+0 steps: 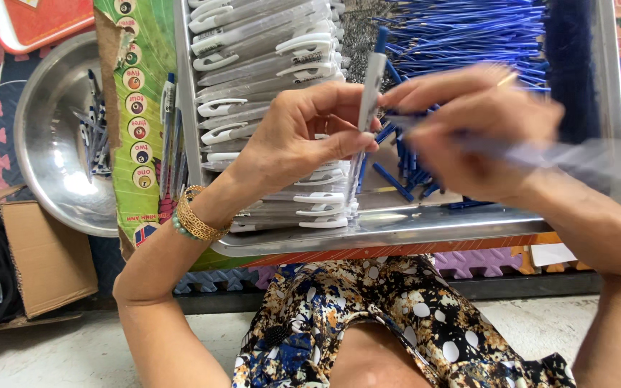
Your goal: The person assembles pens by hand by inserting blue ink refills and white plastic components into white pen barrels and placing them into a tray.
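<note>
The left hand [303,136] holds a pen barrel [370,90] upright over the metal tray [397,226], its fingers [346,144] clamped on the barrel's lower half, thumb pressing from one side and the other fingertips closing round from behind. The barrel is a slim grey-white plastic tube with a blue tip at the top; it looks very light, stiff and smooth, likely a little slippery, so a pinch low on the shaft, as here, seems the steadiest hold, leaving the upper end free. The right hand [476,133] is blurred with motion just beside it; its fingers are drawn together around what seems a thin blue refill, though the blur keeps me from telling exactly what they grip. Below the hands, loose blue parts [407,172] lie scattered on the tray floor, rows of finished white-clipped pens [267,65] are stacked along the tray's left half, and a dense bundle of blue refills [461,32] fills the upper right. The tray's raised rim bounds the work on the near side, so the open room is mostly above the tray. Off to the left, a steel bowl [48,151] holds a few more pens, well apart from both hands, and a cardboard box [44,255] sits beneath it.
</note>
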